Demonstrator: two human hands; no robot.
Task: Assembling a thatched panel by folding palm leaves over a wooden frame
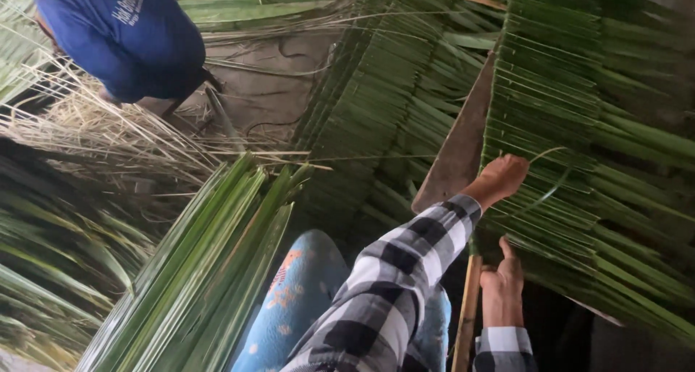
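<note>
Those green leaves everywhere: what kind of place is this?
Probably a rural workshop for making palm-leaf thatch. Folded leaves are lined up in a thatch panel, a bundle of fresh palm fronds lies alongside, and dry leaf strips litter the dirt floor.

Smooth, slightly glossy green palm leaves lie loose; the leaf panel is ribbed and matt. Dry straw looks rough, pale. The stick is bare wood. Checked sleeve is soft woven cloth.

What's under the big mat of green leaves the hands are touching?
A wooden board pokes out from under the mat of folded palm leaves, and a wooden pole shows below it by the right hand. The leaves hide whatever else lies beneath.
</note>
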